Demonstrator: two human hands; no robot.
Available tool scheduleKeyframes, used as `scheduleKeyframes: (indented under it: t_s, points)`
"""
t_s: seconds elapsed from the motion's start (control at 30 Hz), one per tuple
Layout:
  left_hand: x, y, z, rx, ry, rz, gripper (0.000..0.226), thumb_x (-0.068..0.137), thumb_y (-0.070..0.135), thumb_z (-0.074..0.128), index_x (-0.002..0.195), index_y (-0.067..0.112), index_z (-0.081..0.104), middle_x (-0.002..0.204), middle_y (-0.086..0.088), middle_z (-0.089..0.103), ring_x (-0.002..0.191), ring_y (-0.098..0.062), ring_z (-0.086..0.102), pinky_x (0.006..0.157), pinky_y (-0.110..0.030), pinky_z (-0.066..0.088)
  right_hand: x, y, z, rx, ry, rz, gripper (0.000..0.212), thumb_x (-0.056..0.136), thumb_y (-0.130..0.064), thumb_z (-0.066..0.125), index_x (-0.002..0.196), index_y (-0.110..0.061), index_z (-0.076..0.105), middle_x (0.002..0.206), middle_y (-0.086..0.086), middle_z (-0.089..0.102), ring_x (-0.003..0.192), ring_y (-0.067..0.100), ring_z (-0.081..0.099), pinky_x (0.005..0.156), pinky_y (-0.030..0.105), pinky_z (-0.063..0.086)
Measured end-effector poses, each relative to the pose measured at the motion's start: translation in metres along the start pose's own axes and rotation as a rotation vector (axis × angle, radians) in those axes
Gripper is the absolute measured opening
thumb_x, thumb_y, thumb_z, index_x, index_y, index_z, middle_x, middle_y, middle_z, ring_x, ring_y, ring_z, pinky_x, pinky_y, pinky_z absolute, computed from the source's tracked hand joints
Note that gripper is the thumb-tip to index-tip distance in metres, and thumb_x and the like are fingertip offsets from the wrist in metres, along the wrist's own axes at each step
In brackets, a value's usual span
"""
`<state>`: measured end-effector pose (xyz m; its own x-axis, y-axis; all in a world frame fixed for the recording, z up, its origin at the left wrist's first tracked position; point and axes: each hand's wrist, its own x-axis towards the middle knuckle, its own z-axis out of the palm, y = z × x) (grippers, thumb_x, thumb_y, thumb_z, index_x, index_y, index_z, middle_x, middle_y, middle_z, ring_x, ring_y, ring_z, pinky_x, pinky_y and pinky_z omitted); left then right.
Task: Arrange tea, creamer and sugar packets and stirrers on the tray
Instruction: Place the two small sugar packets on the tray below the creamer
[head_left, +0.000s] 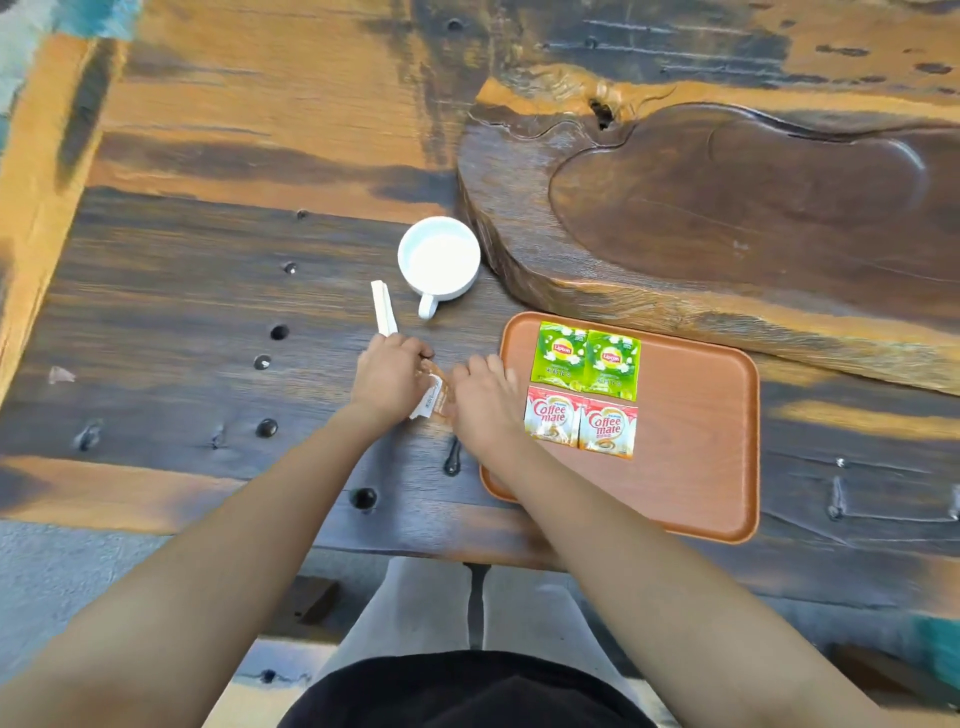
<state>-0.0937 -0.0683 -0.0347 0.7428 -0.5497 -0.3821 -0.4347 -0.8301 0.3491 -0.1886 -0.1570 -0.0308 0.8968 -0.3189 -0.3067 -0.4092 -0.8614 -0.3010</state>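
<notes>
Fingers (415, 358) of both hands on sugar packets (435, 397)

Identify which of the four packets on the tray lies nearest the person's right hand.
The left Coffee-mate packet, red and white, in the nearer row. It lies just beside the right hand; the others lie farther off.

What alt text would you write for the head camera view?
Two bare hands, left hand and right hand, gather brown-and-white packets on a dark wooden table, beside an orange rectangular tray holding two green tea packets and two creamer packets.
</notes>
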Motion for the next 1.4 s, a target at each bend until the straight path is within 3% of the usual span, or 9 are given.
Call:
scheduleKeyframes:
  t_s: [0.17, 0.27, 0.33, 0.43, 0.7, 0.87, 1.1, 1.23, 1.4]
  points:
    - [-0.001, -0.001, -0.007, -0.134, -0.087, -0.076, 0.01, 0.08, 0.012, 0.057, 0.08, 0.014, 0.067, 0.096, -0.012, 0.063, 0.105, -0.034, 0.05, 0.092, -0.036, 0.041, -0.018, 0.009, -0.018, 0.343, 0.099, 0.065, 0.009, 0.085, -0.007, 0.054, 0.093, -0.012, 0.056, 0.099, 0.009, 0.062, 0.096, 0.028, 0.052, 0.08, 0.036, 0.039]
    - [-0.006, 0.002, -0.013, -0.14, -0.109, -0.06, 0.03, 0.077, 0.009, 0.06, 0.056, 0.029, 0.051, 0.079, 0.001, 0.057, 0.097, -0.03, 0.053, 0.086, -0.037, 0.046, -0.04, 0.029, -0.038, 0.635, 0.159, 0.181, 0.007, 0.085, -0.011, 0.06, 0.083, -0.015, 0.054, 0.079, 0.0, 0.059, 0.069, 0.015, 0.052, 0.061, 0.028, 0.039]
    - [-0.01, 0.007, -0.017, -0.196, -0.094, -0.082, 0.032, 0.079, 0.007, 0.06, 0.056, 0.027, 0.049, 0.068, 0.009, 0.052, 0.087, -0.024, 0.053, 0.078, -0.033, 0.047, -0.064, 0.053, -0.042, 0.74, 0.2, 0.305, 0.012, 0.083, -0.013, 0.064, 0.082, -0.019, 0.054, 0.069, -0.008, 0.054, 0.059, 0.006, 0.046, 0.055, 0.019, 0.034]
    - [-0.019, 0.017, -0.021, -0.347, -0.028, -0.118, 0.01, 0.084, 0.009, 0.057, 0.076, 0.014, 0.055, 0.074, 0.003, 0.056, 0.079, -0.018, 0.051, 0.063, -0.025, 0.037, -0.102, 0.075, -0.03, 0.803, 0.177, 0.463, 0.013, 0.081, -0.012, 0.067, 0.081, -0.019, 0.056, 0.066, -0.008, 0.053, 0.059, 0.012, 0.046, 0.059, 0.026, 0.035]
    - [-0.056, 0.024, -0.025, -0.787, 0.13, -0.195, 0.024, 0.087, 0.006, 0.053, 0.071, 0.024, 0.05, 0.07, 0.004, 0.052, 0.065, -0.011, 0.049, 0.061, -0.02, 0.039, -0.122, 0.074, 0.0, 0.673, 0.119, 0.437, 0.009, 0.084, -0.011, 0.061, 0.079, -0.018, 0.057, 0.082, -0.001, 0.062, 0.077, 0.017, 0.053, 0.06, 0.023, 0.032]
    - [-0.065, 0.025, -0.025, -0.894, 0.116, -0.217, 0.022, 0.087, 0.005, 0.052, 0.075, 0.023, 0.054, 0.067, 0.001, 0.051, 0.065, -0.012, 0.05, 0.064, -0.025, 0.041, -0.124, 0.075, 0.008, 0.377, 0.13, 0.383, 0.022, 0.084, -0.018, 0.061, 0.105, -0.012, 0.061, 0.104, 0.009, 0.061, 0.102, 0.028, 0.052, 0.085, 0.037, 0.042]
    - [-0.074, 0.036, -0.019, -0.932, 0.06, -0.23, 0.021, 0.088, 0.004, 0.053, 0.078, 0.022, 0.057, 0.064, 0.002, 0.051, 0.055, 0.0, 0.051, 0.058, -0.019, 0.039, -0.143, 0.074, 0.015, 0.221, 0.317, 0.289, 0.019, 0.081, -0.019, 0.068, 0.097, -0.011, 0.063, 0.093, 0.008, 0.059, 0.088, 0.027, 0.056, 0.075, 0.038, 0.052]
    - [-0.076, 0.041, -0.013, -0.942, 0.032, -0.261, 0.023, 0.088, 0.004, 0.053, 0.076, 0.023, 0.059, 0.066, -0.001, 0.053, 0.06, -0.009, 0.051, 0.057, -0.021, 0.04, -0.137, 0.069, 0.02, 0.157, 0.298, 0.144, 0.018, 0.078, -0.011, 0.068, 0.095, -0.014, 0.064, 0.093, 0.005, 0.061, 0.084, 0.026, 0.057, 0.073, 0.034, 0.048]
    - [-0.08, 0.051, -0.01, -1.017, -0.023, -0.281, 0.021, 0.089, 0.001, 0.051, 0.08, 0.018, 0.059, 0.069, -0.001, 0.058, 0.045, 0.005, 0.056, 0.043, -0.01, 0.044, -0.127, 0.074, 0.025, 0.13, 0.272, 0.078, 0.035, 0.065, -0.005, 0.075, 0.096, -0.021, 0.067, 0.095, 0.0, 0.065, 0.09, 0.019, 0.051, 0.071, 0.028, 0.046]
